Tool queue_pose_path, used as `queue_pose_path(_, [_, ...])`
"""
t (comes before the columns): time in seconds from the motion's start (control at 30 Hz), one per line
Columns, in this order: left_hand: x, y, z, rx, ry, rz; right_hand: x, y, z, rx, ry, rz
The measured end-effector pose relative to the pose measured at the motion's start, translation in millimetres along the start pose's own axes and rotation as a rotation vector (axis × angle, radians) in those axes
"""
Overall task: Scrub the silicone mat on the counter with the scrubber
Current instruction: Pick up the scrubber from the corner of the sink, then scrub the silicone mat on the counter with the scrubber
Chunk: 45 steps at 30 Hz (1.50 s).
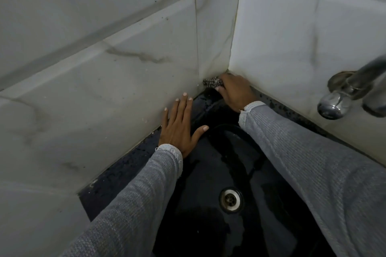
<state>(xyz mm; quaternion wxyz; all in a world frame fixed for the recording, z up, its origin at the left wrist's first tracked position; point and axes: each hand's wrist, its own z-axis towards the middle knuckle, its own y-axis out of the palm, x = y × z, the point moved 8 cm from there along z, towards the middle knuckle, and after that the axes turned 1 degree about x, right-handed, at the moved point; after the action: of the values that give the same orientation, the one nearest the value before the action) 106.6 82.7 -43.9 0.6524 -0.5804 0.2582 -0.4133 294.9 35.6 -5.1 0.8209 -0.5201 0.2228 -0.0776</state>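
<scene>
Gripping the scrubber [212, 83] in the far corner where the two tiled walls [117, 52] meet, our right hand [235, 92] has its fingers curled over the knobbly, dark metallic-looking wad, which pokes out to the left of the knuckles. Our left hand [179, 127] lies flat with fingers straight and spread, holding nothing, its fingertips up against the base of the left wall and its palm over the dark counter edge.

The silicone mat we cannot pick out with any certainty: everything under the hands is black and wet, and a mat's edge, if it is there, does not show in this light. We judge the scrubbing is either just starting or being worked into the corner strip.

To do it well, we would keep the flat hand pressing down as a brace, push the wad in short strokes along the wall joint, and let the fingers, not the palm, set the pressure.

Outward, the counter [117, 175] is speckled black stone, glossy with water. It drops into a smooth black sink basin [208, 204] with a round chrome drain [231, 200]. The walls are pale marbled tile with grey veins and grimy grout. A chrome tap [342, 98] juts in at right, rounded and shiny. Both sleeves [309, 158] are grey ribbed knit with frayed cuffs.
</scene>
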Motion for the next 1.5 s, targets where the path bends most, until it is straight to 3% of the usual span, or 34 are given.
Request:
queue_pose_path(0.13, [9.5,-10.2,-1.8,-0.006,0.005,0.000,-7.2,-35.3,-10.7,0.132,0.160,0.406])
queue_pose_path(0.27, [23.3,-26.9,-11.5,0.003,0.001,-0.002,-18.2,-45.3,-41.4,0.155,0.359,0.652])
queue_pose_path(0.5, [46.2,-61.6,-57.7,0.015,0.026,-0.034,-22.4,-32.2,-143.6,-0.013,0.811,1.099])
queue_pose_path(0.57, [54.7,-68.9,-77.3,0.007,0.030,-0.053,-29.5,-35.6,-178.2,-0.088,0.848,1.214])
queue_pose_path(0.73, [83.5,-79.3,-124.7,-0.028,0.049,-0.098,-36.8,-60.3,-255.8,-0.220,0.861,1.060])
queue_pose_path(1.03, [185.7,-75.0,-196.8,-0.085,0.190,-0.164,-15.2,-140.0,-384.7,-0.171,0.871,0.862])
queue_pose_path(1.23, [282.9,-65.1,-256.6,-0.147,0.326,-0.186,16.0,-206.4,-484.6,-0.007,0.900,0.743])
queue_pose_path(1.37, [348.3,-58.0,-298.3,-0.188,0.424,-0.212,32.8,-258.8,-549.2,0.057,0.773,0.357])
queue_pose_path(1.5, [416.1,-53.3,-337.0,-0.216,0.524,-0.251,53.2,-300.2,-621.0,-0.033,0.709,0.071])
